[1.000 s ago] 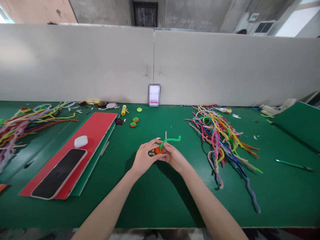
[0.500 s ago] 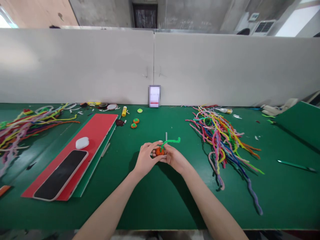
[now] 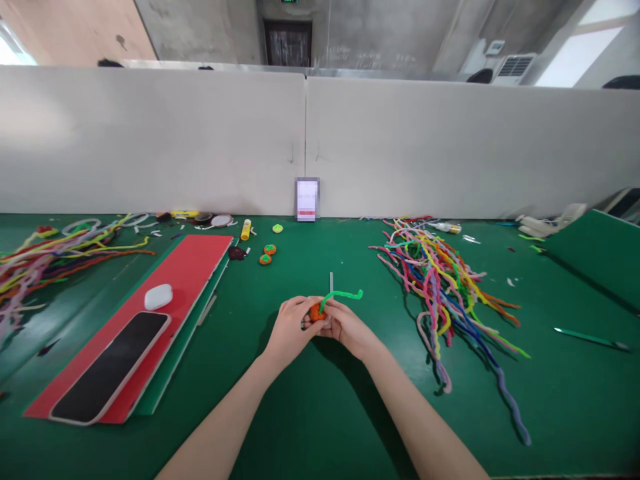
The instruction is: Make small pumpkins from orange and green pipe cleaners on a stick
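A small orange ball of coiled pipe cleaner (image 3: 316, 313), much like a little pumpkin, is held between my two hands above the middle of the table. From its top a green pipe cleaner (image 3: 345, 294) sticks out, bending to the right with a curled tip. My left hand (image 3: 291, 328) is closed on the ball's left side, thumb in front. On the other side my right hand (image 3: 351, 328) grips it near the base of the green strand; some of its fingers are hidden. Just beyond the hands lies a thin grey strip (image 3: 331, 283).
Loose pipe cleaners form a pile (image 3: 435, 287) on the right and another (image 3: 65, 257) at far left. A phone (image 3: 113, 367) and white earbud case (image 3: 159, 297) lie on a red board (image 3: 200, 257). Two orange-green pieces (image 3: 267, 255), a glue stick (image 3: 245, 230) and a green pen (image 3: 590, 339) lie around.
The whole view has shifted, with the scene sitting slightly lower in the picture. Both hands keep hold of the orange ball; their grip looks nearly the same.
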A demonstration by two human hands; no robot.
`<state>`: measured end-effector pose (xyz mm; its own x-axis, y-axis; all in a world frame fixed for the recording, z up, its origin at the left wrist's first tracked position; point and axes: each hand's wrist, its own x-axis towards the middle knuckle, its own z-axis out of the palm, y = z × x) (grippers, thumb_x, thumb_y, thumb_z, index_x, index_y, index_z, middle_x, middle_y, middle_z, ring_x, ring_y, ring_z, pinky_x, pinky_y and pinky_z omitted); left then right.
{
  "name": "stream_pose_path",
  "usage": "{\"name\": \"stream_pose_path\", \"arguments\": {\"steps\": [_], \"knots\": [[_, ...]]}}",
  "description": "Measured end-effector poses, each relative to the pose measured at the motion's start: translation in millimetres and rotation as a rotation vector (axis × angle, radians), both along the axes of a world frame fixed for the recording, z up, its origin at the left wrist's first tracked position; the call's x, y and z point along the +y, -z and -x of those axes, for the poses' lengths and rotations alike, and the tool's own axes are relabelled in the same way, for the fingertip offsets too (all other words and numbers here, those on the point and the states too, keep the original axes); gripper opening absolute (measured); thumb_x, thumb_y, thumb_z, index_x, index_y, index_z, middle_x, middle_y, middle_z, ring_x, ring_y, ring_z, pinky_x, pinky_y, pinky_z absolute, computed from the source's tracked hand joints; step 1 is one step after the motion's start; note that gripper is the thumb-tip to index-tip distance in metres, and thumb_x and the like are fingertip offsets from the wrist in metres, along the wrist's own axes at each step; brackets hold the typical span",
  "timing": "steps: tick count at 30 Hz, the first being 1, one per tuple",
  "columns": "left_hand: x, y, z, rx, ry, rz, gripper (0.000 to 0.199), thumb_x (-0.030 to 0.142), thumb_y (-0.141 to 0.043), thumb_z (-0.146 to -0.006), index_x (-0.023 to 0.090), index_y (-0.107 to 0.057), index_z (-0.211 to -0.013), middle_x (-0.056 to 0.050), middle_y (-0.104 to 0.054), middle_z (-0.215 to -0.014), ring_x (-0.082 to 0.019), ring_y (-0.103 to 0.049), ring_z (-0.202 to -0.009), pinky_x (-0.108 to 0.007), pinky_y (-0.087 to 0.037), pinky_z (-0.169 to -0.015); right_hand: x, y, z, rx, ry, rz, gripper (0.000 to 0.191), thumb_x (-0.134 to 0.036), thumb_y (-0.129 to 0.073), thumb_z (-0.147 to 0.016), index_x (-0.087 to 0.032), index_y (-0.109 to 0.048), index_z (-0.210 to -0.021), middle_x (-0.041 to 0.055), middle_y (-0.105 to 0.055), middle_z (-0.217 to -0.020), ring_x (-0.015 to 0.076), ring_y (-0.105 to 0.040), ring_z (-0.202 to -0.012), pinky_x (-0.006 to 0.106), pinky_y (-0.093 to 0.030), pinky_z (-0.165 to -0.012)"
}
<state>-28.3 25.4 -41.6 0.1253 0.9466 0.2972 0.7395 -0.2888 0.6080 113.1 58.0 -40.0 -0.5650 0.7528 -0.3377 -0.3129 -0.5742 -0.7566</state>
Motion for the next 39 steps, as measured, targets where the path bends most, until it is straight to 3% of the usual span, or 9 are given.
{"name": "stream_pose_path", "arguments": {"steps": [6,12,19,22,25,28,33,39], "knots": [[-1,-4.6,-1,-0.185,0.009,0.031,0.044,0.031,-0.062,-0.070,0.027,-0.051,-0.112,-0.005,-0.051,-0.116,-0.022,-0.042,-0.111,-0.040,-0.035,-0.093,-1,1.8,3,-0.155,0.128,-0.087,0.035,-0.032,-0.062,-0.070,-0.023,-0.048,-0.100,-0.0018,-0.060,-0.071,0.0137,-0.062,-0.063,0.029,-0.049,-0.062],[-1,-13.0,1,-0.380,0.013,0.101,0.013,0.027,-0.056,-0.075,0.022,-0.062,-0.085,-0.007,-0.055,-0.107,-0.020,-0.048,-0.105,-0.038,-0.039,-0.090,0,0.6,6,-0.240,0.116,-0.209,0.034,-0.037,-0.059,-0.072,-0.022,-0.049,-0.101,-0.0025,-0.060,-0.063,0.0128,-0.061,-0.055,0.029,-0.051,-0.059],[2,-19.7,7,-0.204,-0.067,0.094,0.024,0.033,-0.045,-0.083,0.024,-0.067,-0.083,-0.004,-0.061,-0.093,-0.019,-0.052,-0.093,-0.035,-0.041,-0.084,4,-0.7,1,-0.213,0.250,-0.178,0.038,-0.041,-0.061,-0.069,-0.020,-0.051,-0.099,0.0012,-0.063,-0.076,0.0149,-0.065,-0.061,0.034,-0.052,-0.069],[1,-18.0,6,-0.262,-0.053,0.146,0.030,0.035,-0.041,-0.085,0.023,-0.067,-0.079,-0.003,-0.061,-0.083,-0.015,-0.055,-0.083,-0.031,-0.043,-0.079,4,-1.6,0,-0.227,0.271,-0.206,0.038,-0.042,-0.062,-0.068,-0.018,-0.055,-0.096,0.0012,-0.063,-0.073,0.0148,-0.064,-0.061,0.034,-0.052,-0.068],[1,-15.5,4,-0.431,0.021,0.229,0.022,0.033,-0.048,-0.081,0.021,-0.064,-0.089,-0.002,-0.062,-0.082,-0.012,-0.056,-0.071,-0.026,-0.045,-0.069,5,-1.6,0,-0.228,0.271,-0.224,0.035,-0.042,-0.062,-0.068,-0.017,-0.060,-0.091,0.0026,-0.064,-0.075,0.0148,-0.064,-0.063,0.034,-0.053,-0.068],[2,-14.2,3,-0.582,0.049,0.314,0.029,0.031,-0.057,-0.074,0.018,-0.059,-0.099,-0.004,-0.064,-0.084,-0.013,-0.057,-0.068,-0.024,-0.046,-0.062,4,-1.6,0,-0.222,0.250,-0.201,0.033,-0.041,-0.064,-0.067,-0.015,-0.063,-0.087,0.0041,-0.065,-0.078,0.0150,-0.064,-0.066,0.033,-0.052,-0.069],[4,-14.1,4,-0.729,-0.012,0.359,0.026,0.036,-0.059,-0.071,0.016,-0.064,-0.087,-0.007,-0.065,-0.083,-0.015,-0.059,-0.069,-0.025,-0.047,-0.061,2,-2.0,1,-0.229,0.185,-0.227,0.034,-0.043,-0.062,-0.068,-0.016,-0.065,-0.089,0.0042,-0.066,-0.076,0.0161,-0.064,-0.068,0.032,-0.051,-0.068],[0,-23.2,2,-0.789,-0.029,0.407,0.031,0.040,-0.060,-0.070,0.014,-0.065,-0.087,-0.003,-0.061,-0.062,-0.010,-0.051,-0.050,-0.021,-0.041,-0.046,2,-2.8,2,-0.260,0.169,-0.291,0.031,-0.042,-0.060,-0.070,-0.017,-0.065,-0.088,0.0028,-0.065,-0.072,0.0144,-0.061,-0.057,0.032,-0.050,-0.062]]}}
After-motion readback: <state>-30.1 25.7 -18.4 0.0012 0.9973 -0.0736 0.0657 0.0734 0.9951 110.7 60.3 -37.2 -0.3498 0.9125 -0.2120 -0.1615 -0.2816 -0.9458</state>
